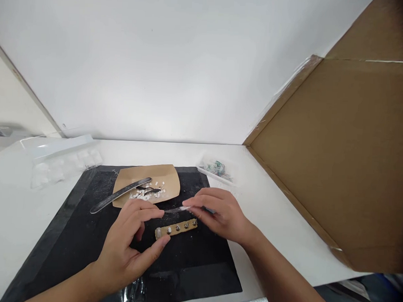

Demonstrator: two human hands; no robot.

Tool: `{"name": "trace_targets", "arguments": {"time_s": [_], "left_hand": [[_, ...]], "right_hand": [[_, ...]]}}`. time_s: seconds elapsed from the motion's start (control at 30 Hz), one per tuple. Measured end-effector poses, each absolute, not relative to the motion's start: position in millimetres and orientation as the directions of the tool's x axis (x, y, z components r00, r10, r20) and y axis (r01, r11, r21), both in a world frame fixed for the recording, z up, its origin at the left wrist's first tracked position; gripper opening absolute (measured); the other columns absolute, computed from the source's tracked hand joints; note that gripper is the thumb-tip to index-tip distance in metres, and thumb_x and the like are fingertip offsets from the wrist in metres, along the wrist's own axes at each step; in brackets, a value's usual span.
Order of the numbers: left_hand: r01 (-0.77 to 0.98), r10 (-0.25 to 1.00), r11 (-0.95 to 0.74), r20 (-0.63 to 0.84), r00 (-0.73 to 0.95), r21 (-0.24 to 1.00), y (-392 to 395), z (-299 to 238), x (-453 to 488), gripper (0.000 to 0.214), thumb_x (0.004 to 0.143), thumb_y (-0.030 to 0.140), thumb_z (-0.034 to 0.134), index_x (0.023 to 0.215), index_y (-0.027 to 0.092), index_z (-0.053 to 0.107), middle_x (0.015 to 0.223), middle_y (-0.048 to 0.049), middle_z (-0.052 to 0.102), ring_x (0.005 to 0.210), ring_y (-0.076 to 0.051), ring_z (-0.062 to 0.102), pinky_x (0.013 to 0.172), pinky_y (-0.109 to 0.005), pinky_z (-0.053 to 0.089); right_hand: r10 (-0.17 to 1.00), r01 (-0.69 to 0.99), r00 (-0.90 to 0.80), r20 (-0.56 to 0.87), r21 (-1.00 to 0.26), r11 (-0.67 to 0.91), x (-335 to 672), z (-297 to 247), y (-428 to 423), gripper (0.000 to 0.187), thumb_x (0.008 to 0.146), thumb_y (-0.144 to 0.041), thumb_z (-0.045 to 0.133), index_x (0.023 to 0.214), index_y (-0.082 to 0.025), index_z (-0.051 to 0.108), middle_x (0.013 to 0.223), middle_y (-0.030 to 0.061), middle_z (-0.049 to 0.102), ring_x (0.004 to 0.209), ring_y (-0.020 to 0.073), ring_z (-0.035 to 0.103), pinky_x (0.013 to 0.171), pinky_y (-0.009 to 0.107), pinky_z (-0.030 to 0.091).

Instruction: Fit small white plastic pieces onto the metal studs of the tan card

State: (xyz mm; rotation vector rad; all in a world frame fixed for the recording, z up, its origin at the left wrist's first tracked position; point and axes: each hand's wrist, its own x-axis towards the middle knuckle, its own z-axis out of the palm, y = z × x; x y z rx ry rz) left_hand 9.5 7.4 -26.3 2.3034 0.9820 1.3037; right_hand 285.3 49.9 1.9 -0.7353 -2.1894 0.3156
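Note:
My right hand (222,212) pinches a thin, pale, partly see-through strip (184,208) between thumb and fingers. The strip's far end runs toward the fingertips of my left hand (131,239); whether they touch it I cannot tell. My left hand has its thumb and index finger spread apart, with the thumb tip beside the near edge of a narrow cardboard bar (182,227). A row of small metal studs stands along that bar. Small white or clear pieces sit at its left end.
Behind my hands, a brown paper tray (167,171) holds small white pieces and dark bits, with a nail file (119,195) leaning over its left rim. A clear box (217,168) with green items stands behind. Left is a clear compartment case (64,163). A black mat (196,275) lies underneath; cardboard (338,152) walls the right.

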Motion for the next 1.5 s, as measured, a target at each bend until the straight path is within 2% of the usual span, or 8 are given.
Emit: {"name": "trace_targets", "arguments": {"time_s": [0.1, 0.27, 0.47, 0.67, 0.87, 1.07, 1.33, 1.5], "left_hand": [[0.346, 0.663, -0.748, 0.662, 0.349, 0.567, 7, -23, 11, 0.036, 0.093, 0.011, 0.076, 0.127, 0.02, 0.067, 0.114, -0.0089, 0.066, 0.081, -0.015, 0.058, 0.062, -0.025, 0.051], [0.27, 0.627, -0.779, 0.686, 0.37, 0.566, 10, -17, 15, 0.022, 0.095, 0.002, 0.071, 0.11, 0.017, 0.072, 0.096, -0.0061, 0.07, 0.091, -0.018, 0.063, 0.079, -0.03, 0.054], [0.235, 0.605, -0.794, 0.698, 0.383, 0.56, 11, -15, 17, 0.023, 0.093, -0.002, 0.071, 0.108, 0.016, 0.073, 0.096, -0.0064, 0.071, 0.089, -0.017, 0.064, 0.079, -0.03, 0.054], [0.271, 0.61, -0.793, 0.706, 0.36, 0.546, 11, -16, 16, 0.021, 0.092, -0.001, 0.073, 0.104, 0.016, 0.073, 0.094, -0.0055, 0.072, 0.086, -0.016, 0.064, 0.076, -0.029, 0.053], [0.232, 0.614, -0.788, 0.693, 0.378, 0.57, 11, -16, 14, 0.024, 0.092, 0.0, 0.073, 0.108, 0.017, 0.074, 0.097, -0.0069, 0.072, 0.088, -0.017, 0.064, 0.071, -0.028, 0.053], [0.087, 0.647, -0.721, 0.623, 0.44, 0.687, 8, -10, 10, 0.028, 0.103, 0.01, 0.057, 0.124, 0.018, 0.075, 0.102, -0.0096, 0.072, 0.097, -0.021, 0.066, 0.087, -0.038, 0.056], [0.032, 0.628, -0.715, 0.622, 0.468, 0.699, 10, -15, 11, 0.024, 0.098, 0.015, 0.071, 0.121, 0.021, 0.076, 0.1, -0.0089, 0.072, 0.087, -0.02, 0.069, 0.077, -0.035, 0.058], [0.059, 0.639, -0.722, 0.631, 0.44, 0.689, 10, -14, 14, 0.024, 0.093, 0.008, 0.076, 0.114, 0.02, 0.077, 0.094, -0.0076, 0.073, 0.079, -0.018, 0.067, 0.071, -0.032, 0.058]], "right_hand": [[0.604, 0.32, -0.531, 0.594, -0.52, 0.792, 271, 2, 40, 0.014, 0.102, -0.019, 0.071, 0.114, -0.023, 0.076, 0.094, 0.0023, 0.079, 0.081, 0.0134, 0.071, 0.07, 0.024, 0.055], [0.651, 0.275, -0.52, 0.553, -0.613, 0.741, 258, 2, 33, 0.006, 0.1, -0.021, 0.072, 0.104, -0.02, 0.078, 0.089, 0.003, 0.077, 0.079, 0.0138, 0.07, 0.07, 0.025, 0.056], [0.694, 0.256, -0.429, 0.578, -0.659, 0.708, 252, 1, 29, 0.008, 0.098, -0.019, 0.074, 0.105, -0.019, 0.078, 0.09, 0.0032, 0.075, 0.079, 0.0129, 0.069, 0.07, 0.024, 0.057], [0.671, 0.226, -0.425, 0.608, -0.646, 0.729, 249, -1, 27, 0.009, 0.097, -0.017, 0.075, 0.105, -0.019, 0.077, 0.092, 0.0038, 0.074, 0.079, 0.0123, 0.068, 0.068, 0.023, 0.056], [0.586, 0.254, -0.451, 0.673, -0.533, 0.807, 252, 2, 27, 0.008, 0.096, -0.017, 0.076, 0.103, -0.021, 0.075, 0.09, 0.0017, 0.076, 0.081, 0.0136, 0.069, 0.075, 0.029, 0.053], [0.572, 0.226, -0.457, 0.682, -0.533, 0.816, 256, 4, 28, 0.009, 0.096, -0.014, 0.075, 0.102, -0.02, 0.073, 0.089, 0.0014, 0.076, 0.081, 0.0137, 0.07, 0.076, 0.031, 0.051], [0.54, 0.156, -0.478, 0.693, -0.538, 0.828, 254, 0, 27, 0.008, 0.098, -0.018, 0.074, 0.104, -0.022, 0.073, 0.088, 0.0015, 0.077, 0.079, 0.0134, 0.071, 0.077, 0.032, 0.051], [0.537, 0.165, -0.473, 0.698, -0.529, 0.832, 255, -1, 26, 0.008, 0.099, -0.02, 0.074, 0.105, -0.023, 0.074, 0.089, 0.0018, 0.077, 0.078, 0.0136, 0.072, 0.077, 0.033, 0.051]]}}
